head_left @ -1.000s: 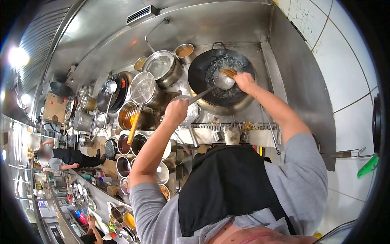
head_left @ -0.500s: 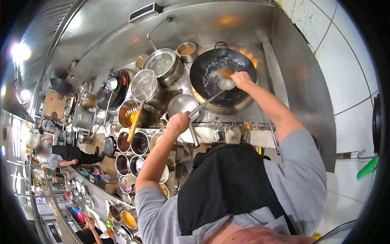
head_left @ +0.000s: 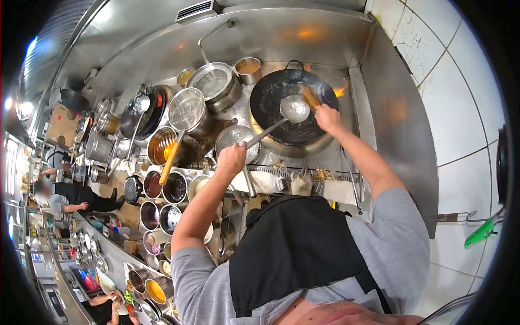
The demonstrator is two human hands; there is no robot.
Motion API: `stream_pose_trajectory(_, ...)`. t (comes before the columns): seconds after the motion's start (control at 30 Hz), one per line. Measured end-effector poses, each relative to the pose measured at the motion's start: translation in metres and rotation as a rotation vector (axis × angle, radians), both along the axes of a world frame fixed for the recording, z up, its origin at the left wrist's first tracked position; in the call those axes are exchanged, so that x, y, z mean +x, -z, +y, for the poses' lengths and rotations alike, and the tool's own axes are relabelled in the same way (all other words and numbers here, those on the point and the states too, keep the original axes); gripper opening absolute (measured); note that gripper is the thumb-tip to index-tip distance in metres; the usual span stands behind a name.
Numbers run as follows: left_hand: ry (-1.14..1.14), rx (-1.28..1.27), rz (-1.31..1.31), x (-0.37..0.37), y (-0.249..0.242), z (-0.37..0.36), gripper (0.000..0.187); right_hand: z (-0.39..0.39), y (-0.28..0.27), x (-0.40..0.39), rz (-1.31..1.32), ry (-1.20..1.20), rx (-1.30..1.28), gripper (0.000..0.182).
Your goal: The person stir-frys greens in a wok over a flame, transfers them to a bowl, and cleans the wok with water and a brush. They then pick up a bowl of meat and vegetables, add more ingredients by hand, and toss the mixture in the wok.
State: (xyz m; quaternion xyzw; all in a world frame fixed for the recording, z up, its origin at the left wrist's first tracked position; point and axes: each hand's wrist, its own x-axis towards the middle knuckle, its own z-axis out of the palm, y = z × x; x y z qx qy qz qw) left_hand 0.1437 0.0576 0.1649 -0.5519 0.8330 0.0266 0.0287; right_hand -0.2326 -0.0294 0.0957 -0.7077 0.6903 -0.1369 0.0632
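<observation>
A large black wok (head_left: 271,92) sits on the burner, its inside dark and wet. My left hand (head_left: 232,160) is wrapped round the long handle of a steel ladle (head_left: 295,109), whose bowl is held over the wok. In my right hand (head_left: 327,118) is a bamboo wok brush (head_left: 309,97), its bristles pointing up and left, close beside the ladle's bowl. Just under my left hand and the ladle's handle lies a perforated strainer (head_left: 234,142).
Flame (head_left: 339,91) shows at the wok's right edge. To the left stand a pot with a fine sieve (head_left: 212,82), a mesh skimmer (head_left: 187,108) with a wooden handle, and several sauce pots (head_left: 174,187). A co-worker (head_left: 76,196) stands far left; another person's hands (head_left: 112,300) show at lower left.
The ladle's bowl has come up from the foamy water in the wok and now shows clearly. The brush has moved up and right. Less water and flame are visible.
</observation>
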Motion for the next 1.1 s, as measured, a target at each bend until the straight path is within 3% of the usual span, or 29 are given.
stream_pose_trajectory(0.1, 0.04, 0.066, -0.008, -0.012, 0.006, 0.002, 0.023, 0.003, 0.009, 0.004, -0.021, -0.191, -0.093, 0.029)
stream_pose_trajectory(0.17, 0.038, 0.146, -0.036, -0.013, 0.003, 0.003, 0.025, -0.021, 0.009, -0.001, 0.192, -0.222, 0.147, 0.019)
stream_pose_trajectory(0.23, 0.025, 0.154, -0.019, -0.012, -0.001, 0.007, 0.023, -0.038, 0.003, -0.008, 0.274, -0.177, -0.074, 0.017)
stream_pose_trajectory(0.33, 0.0, 0.171, 0.023, 0.003, 0.011, 0.004, 0.024, -0.046, -0.023, 0.003, 0.33, -0.077, -0.198, 0.021)
stream_pose_trajectory(0.4, 0.17, 0.221, 0.248, 0.026, 0.008, 0.004, 0.027, -0.052, -0.038, -0.002, -0.125, -0.153, -0.298, 0.029)
stream_pose_trajectory(0.43, -0.209, 0.674, 0.474, 0.031, -0.007, 0.011, 0.029, -0.051, -0.046, -0.002, -0.169, -0.124, -0.255, 0.032)
stream_pose_trajectory(0.5, -0.39, 1.011, 0.806, 0.062, 0.009, 0.019, 0.03, -0.052, -0.04, -0.004, -0.292, -0.135, -0.264, 0.034)
stream_pose_trajectory(0.53, -0.451, 1.033, 0.845, 0.074, 0.023, 0.024, 0.029, -0.049, -0.035, -0.005, -0.302, -0.127, -0.264, 0.034)
stream_pose_trajectory(0.6, -0.407, 0.954, 0.757, 0.094, 0.055, 0.034, 0.031, -0.044, -0.016, -0.008, -0.27, -0.29, 0.15, 0.036)
stream_pose_trajectory(0.63, -0.38, 0.907, 0.696, 0.101, 0.066, 0.04, 0.031, -0.038, -0.002, -0.007, -0.173, -0.302, 0.196, 0.038)
stream_pose_trajectory(0.7, -0.39, 0.892, 0.75, 0.108, 0.075, 0.046, 0.033, -0.05, -0.002, -0.005, 0.268, -0.327, 0.299, 0.043)
stream_pose_trajectory(0.73, -0.432, 0.825, 0.762, 0.116, 0.087, 0.045, 0.033, -0.055, -0.005, -0.004, 0.273, -0.334, 0.297, 0.043)
stream_pose_trajectory(0.8, -0.467, 0.761, 0.709, 0.122, 0.087, 0.041, 0.033, -0.053, -0.019, 0.003, -0.071, -0.291, 0.074, 0.044)
stream_pose_trajectory(0.9, -0.422, 0.656, 0.673, 0.137, 0.106, 0.018, 0.029, -0.064, -0.012, 0.01, -0.164, -0.312, 0.147, 0.044)
stream_pose_trajectory(0.93, -0.422, 0.647, 0.622, 0.141, 0.105, 0.012, 0.029, -0.069, -0.014, 0.012, 0.068, -0.326, 0.189, 0.043)
stream_pose_trajectory(1.03, -0.372, 0.551, 0.577, 0.158, 0.132, -0.002, 0.033, -0.088, -0.013, 0.005, 0.238, -0.385, 0.215, 0.043)
stream_pose_trajectory(1.1, -0.366, 0.501, 0.602, 0.162, 0.144, -0.005, 0.035, -0.076, -0.021, 0.005, 0.177, -0.356, 0.169, 0.041)
